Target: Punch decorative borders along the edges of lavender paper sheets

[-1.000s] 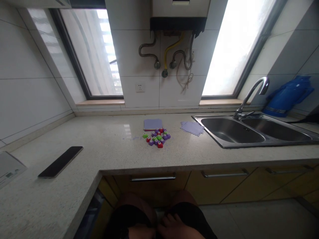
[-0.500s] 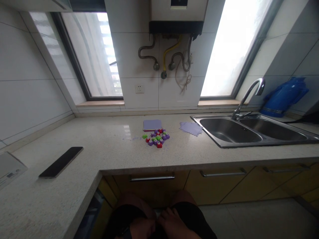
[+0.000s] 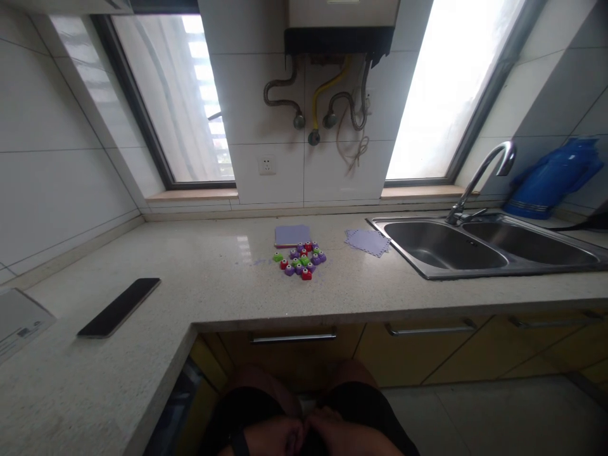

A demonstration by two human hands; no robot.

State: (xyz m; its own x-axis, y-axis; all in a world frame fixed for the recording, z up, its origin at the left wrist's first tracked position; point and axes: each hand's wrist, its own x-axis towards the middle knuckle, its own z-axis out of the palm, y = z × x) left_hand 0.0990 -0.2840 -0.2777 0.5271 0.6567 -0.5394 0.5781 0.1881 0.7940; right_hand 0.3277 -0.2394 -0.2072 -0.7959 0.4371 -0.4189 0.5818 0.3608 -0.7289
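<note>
My left hand and my right hand are low in my lap, close together between my thighs, in dim light. The fingers of both look curled in; whether anything is in them is hidden. Ahead on the counter lies a cluster of small red, purple and green craft punches, apart from my hands. Just behind them is a neat stack of light purple paper. To their right, several purple sheets with notched edges lie fanned out next to the sink.
A double steel sink with a curved tap is at the right. Behind it leans a blue container. A dark phone and a white box lie at the left. Drawer handles run below the counter's front edge.
The view has shifted slightly. My hands have moved a little within my lap and remain close together. The things on the counter stay in place.
</note>
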